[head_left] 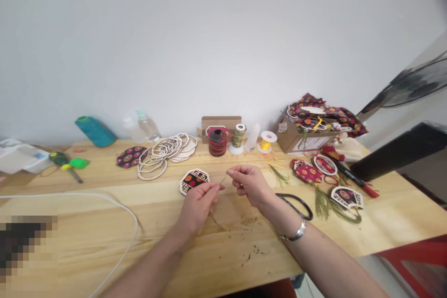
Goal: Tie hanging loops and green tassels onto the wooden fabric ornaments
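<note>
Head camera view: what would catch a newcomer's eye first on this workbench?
First, the two hands at the centre: the left hand and right hand pinch a thin thread between them above the wooden table. Just behind the left hand lies a patterned ornament in a pale frame. At the far right, a cardboard box overflows with red-and-black printed fabric.

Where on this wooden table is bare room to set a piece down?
Bare wood lies between the white cable and the left hand, and along the near edge below the right hand. It is crowded at the back, from the pale wooden frames past the thread spools to the cardboard box.
</note>
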A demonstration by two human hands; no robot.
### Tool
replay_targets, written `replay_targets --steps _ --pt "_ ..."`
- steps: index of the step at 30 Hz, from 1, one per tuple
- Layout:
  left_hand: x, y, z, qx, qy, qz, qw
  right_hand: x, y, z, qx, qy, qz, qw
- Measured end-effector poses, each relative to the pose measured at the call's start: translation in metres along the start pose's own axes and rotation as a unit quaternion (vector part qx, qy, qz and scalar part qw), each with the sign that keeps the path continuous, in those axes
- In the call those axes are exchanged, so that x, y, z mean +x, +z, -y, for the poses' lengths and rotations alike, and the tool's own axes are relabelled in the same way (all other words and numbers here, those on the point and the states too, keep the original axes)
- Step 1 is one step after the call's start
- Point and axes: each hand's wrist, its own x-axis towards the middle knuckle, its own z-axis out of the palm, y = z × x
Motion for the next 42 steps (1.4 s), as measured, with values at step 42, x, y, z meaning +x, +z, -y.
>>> replay_targets --steps 42 --pt "-0.005 0.002 -0.008 -0.087 -0.001 -0.03 0.996 -0.039 0.018 0.199 -0.225 -0.331 -0.024 0.916"
